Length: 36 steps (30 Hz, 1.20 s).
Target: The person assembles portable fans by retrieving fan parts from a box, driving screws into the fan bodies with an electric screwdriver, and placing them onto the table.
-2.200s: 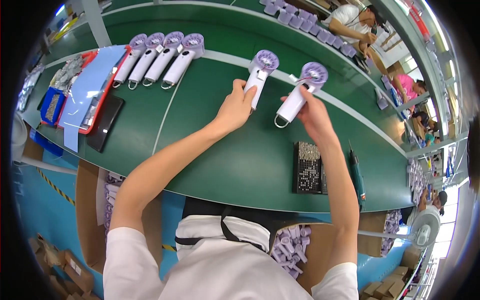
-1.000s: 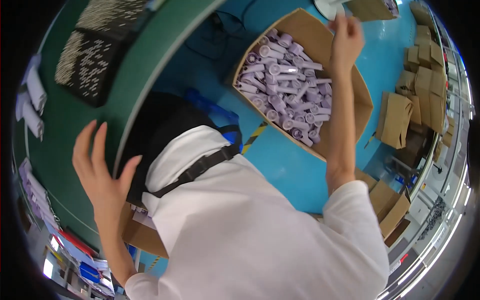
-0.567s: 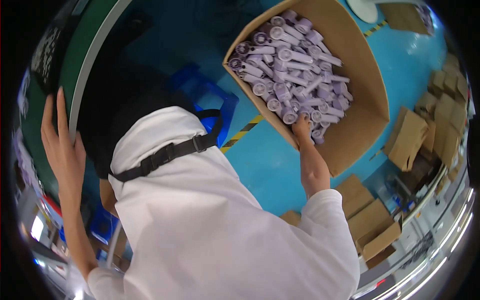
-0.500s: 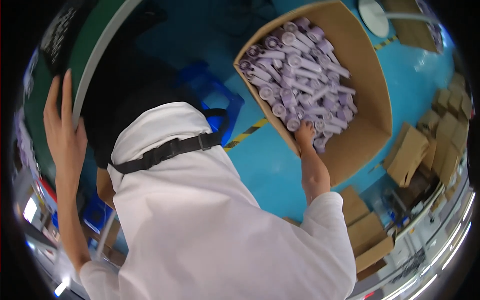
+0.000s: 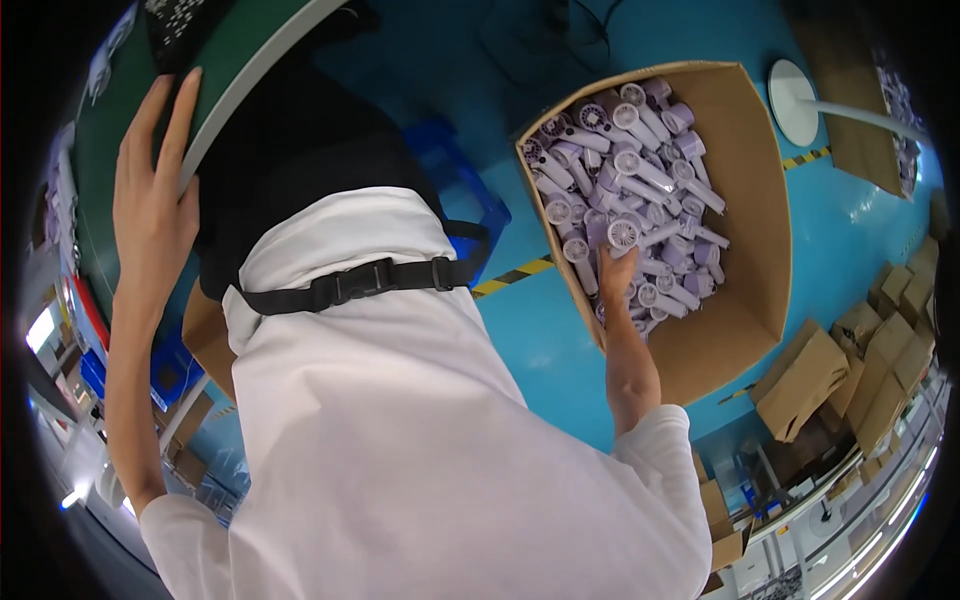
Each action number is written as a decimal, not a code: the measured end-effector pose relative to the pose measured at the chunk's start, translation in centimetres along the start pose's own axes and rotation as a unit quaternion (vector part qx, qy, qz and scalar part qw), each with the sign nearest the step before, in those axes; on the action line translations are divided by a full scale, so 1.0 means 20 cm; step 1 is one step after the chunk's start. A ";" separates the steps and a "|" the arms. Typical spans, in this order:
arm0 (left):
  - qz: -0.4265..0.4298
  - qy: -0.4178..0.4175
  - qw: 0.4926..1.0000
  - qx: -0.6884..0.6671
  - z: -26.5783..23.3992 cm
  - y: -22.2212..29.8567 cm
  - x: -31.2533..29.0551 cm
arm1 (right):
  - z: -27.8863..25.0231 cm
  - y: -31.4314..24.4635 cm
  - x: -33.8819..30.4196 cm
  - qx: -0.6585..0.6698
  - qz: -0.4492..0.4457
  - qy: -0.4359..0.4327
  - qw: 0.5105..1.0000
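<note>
My right hand (image 5: 618, 272) reaches into a large cardboard box (image 5: 745, 190) on my right. Its fingers are closed on a pale purple handheld fan (image 5: 624, 236), whose round grilled head faces up and whose handle points to the right. Beneath and around it lie many similar small fans (image 5: 640, 180), heaped in a jumble. On the far left my left hand (image 5: 155, 190) rests at the edge of a green tabletop (image 5: 105, 150), fingers stretched out and holding nothing. Part of my right fingers is hidden behind the fan.
A pale rim (image 5: 255, 75) edges the green table. Blue plastic stool-like frames (image 5: 465, 190) stand on the blue floor beside yellow-black tape (image 5: 515, 275). Beyond the box is a white round-based stand (image 5: 793, 103). Flattened cartons (image 5: 805, 380) lie at the right.
My right hand has come up out of the pile slightly with a fan in its grasp. The view has shifted, so the box appears lower; my left hand stays by the table edge.
</note>
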State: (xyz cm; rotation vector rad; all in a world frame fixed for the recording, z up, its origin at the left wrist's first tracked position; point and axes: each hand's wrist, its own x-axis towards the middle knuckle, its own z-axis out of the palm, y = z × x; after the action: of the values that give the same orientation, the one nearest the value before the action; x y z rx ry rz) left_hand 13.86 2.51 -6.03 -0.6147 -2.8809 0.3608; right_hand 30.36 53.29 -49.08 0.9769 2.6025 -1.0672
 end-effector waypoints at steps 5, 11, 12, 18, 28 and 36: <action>-0.002 0.024 1.000 0.000 -0.02 0.01 -0.02 | 0.17 -0.09 0.07 -0.184 -0.176 0.001 0.967; 0.005 0.025 1.000 0.018 -0.04 0.05 0.04 | 0.12 -0.12 0.08 -0.264 -0.119 -0.074 0.954; -0.020 -0.008 1.000 -0.015 -0.10 0.07 0.07 | 0.09 -0.16 0.10 -0.233 -0.158 -0.052 0.958; -0.038 -0.028 0.999 0.020 -0.15 0.09 0.10 | -0.45 -0.70 0.15 0.035 -0.128 0.056 0.990; 0.083 0.049 0.860 -0.500 -0.25 0.36 0.29 | -1.15 -1.96 -0.26 0.491 -0.219 -0.148 0.830; -0.056 0.050 0.412 -0.908 -0.40 -0.11 0.15 | -0.78 -3.16 -0.62 0.443 -0.332 -0.331 0.765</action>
State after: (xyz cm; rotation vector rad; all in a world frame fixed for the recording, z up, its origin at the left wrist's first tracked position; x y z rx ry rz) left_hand 12.13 3.32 2.61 -0.3862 -1.7275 -2.8272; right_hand 1.67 24.03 2.95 -0.3598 1.7553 -2.3646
